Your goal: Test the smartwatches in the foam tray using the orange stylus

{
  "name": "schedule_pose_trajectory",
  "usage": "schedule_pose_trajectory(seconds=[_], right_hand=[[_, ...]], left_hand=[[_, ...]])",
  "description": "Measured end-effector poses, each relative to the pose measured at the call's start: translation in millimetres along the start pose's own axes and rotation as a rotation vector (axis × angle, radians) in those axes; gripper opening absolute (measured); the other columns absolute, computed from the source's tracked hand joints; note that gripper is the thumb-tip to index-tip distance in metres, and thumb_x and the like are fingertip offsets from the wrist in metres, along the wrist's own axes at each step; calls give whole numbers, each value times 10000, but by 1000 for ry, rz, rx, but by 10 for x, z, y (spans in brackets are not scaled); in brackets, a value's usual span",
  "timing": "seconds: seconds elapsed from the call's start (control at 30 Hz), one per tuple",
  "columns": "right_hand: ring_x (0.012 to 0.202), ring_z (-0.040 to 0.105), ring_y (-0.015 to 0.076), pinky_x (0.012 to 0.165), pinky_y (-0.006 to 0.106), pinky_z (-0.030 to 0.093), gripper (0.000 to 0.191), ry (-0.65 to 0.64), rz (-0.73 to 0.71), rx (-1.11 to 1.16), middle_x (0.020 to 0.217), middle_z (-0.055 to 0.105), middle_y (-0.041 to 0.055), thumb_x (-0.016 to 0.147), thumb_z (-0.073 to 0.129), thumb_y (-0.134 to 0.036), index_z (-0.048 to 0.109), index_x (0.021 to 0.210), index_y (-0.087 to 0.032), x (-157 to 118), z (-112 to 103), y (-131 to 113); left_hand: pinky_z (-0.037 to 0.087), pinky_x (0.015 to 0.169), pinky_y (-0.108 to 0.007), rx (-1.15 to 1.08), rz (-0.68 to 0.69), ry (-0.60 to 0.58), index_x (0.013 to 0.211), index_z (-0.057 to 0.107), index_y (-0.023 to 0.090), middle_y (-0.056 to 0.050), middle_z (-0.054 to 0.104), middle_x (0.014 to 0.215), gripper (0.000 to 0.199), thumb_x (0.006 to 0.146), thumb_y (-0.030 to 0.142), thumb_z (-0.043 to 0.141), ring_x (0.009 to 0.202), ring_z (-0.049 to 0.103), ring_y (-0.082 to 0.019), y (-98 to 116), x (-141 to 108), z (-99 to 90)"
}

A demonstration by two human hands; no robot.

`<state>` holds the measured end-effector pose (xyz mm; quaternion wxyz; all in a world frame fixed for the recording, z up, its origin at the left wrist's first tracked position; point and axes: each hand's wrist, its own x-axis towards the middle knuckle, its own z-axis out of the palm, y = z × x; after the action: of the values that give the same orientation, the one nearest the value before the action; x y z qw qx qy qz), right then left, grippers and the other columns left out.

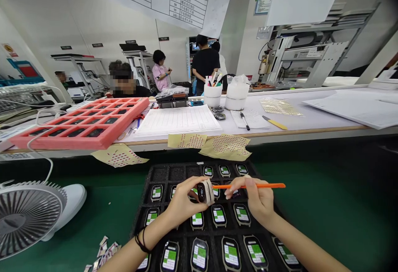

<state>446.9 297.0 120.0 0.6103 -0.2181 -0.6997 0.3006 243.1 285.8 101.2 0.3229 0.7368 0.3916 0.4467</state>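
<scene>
My left hand (186, 199) grips a smartwatch body (205, 192) between thumb and fingers, tilted so that its side faces right. In my right hand (256, 195) is a thin orange stick (267, 185), held like a pen. Its left tip meets or nearly meets the watch's side; I cannot tell whether they touch. Both hands are above a black foam tray (174, 174) holding several watch bodies in compartments, such as a watch (230, 252) with a green-and-white patterned screen. Some watches are partly hidden behind my hands.
A white fan (29, 214) stands at left on the green mat (108, 193). On the raised shelf are a pink foam tray (108, 137), paper sheets (180, 119), a pen cup (212, 96) and a yellow-handled blade (276, 123). Yellow sticker sheets (225, 146) hang over its edge. People work behind.
</scene>
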Motion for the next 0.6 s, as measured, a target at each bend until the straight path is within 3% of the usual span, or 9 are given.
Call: schedule_pose_trajectory(seconds=[0.23, 0.6], right_hand=[[535, 661, 157, 529, 273, 542, 434, -15, 0, 119, 623, 702, 31, 1006, 345, -297, 697, 772, -201, -29, 14, -43], [572, 662, 167, 566, 287, 525, 432, -84, 7, -75, 639, 708, 33, 1008, 324, -284, 685, 783, -209, -77, 28, 59]], left_hand=[[531, 577, -162, 18, 8, -11, 1151, 619, 222, -60, 647, 1075, 543, 638, 56, 688, 922, 625, -183, 48, 19, 8], [521, 554, -168, 53, -46, -3, 1140, 619, 204, -66, 643, 1053, 514, 648, 85, 708, 902, 625, -184, 23, 16, -10]])
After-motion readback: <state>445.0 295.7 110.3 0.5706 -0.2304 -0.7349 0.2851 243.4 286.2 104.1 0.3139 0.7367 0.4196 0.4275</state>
